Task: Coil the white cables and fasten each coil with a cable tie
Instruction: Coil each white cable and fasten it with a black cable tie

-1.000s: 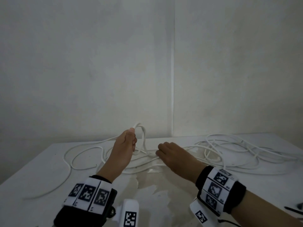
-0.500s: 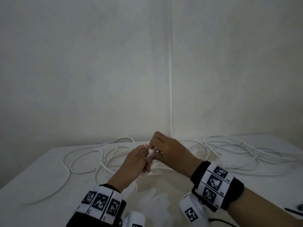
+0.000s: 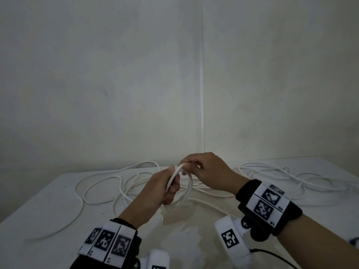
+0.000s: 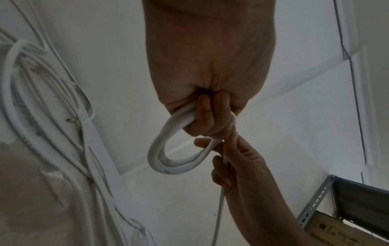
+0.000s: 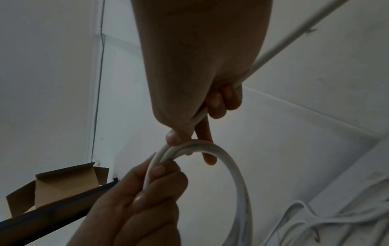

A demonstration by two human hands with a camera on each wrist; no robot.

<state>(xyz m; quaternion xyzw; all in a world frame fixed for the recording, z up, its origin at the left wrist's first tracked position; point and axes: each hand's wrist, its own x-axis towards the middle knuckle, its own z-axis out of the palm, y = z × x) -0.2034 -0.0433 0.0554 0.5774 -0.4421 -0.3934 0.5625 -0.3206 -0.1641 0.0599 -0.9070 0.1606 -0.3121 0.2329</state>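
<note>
A small coil of white cable [image 3: 189, 188] hangs above the middle of the white table [image 3: 38, 210]. My left hand [image 3: 167, 186] grips the coil's left side, fingers curled round two turns [image 4: 160, 144]. My right hand [image 3: 204, 169] pinches the cable at the coil's top, laying a turn [image 5: 212, 148] against the left hand. The cable runs on through the right fist [image 5: 273, 51] toward the table. Loose white cable [image 3: 101, 183] sprawls on the left, more cable loops [image 3: 281, 177] on the right. No cable tie is visible.
The wall stands close behind the table's far edge. A metal shelf frame [image 4: 315, 199] and an open cardboard box [image 5: 52, 188] show in the wrist views. A dark object [image 3: 354, 240] lies at the table's right edge.
Both hands have come together and lifted off the table. The right hand has brought cable up to the left hand, and a round coil now hangs between them.
</note>
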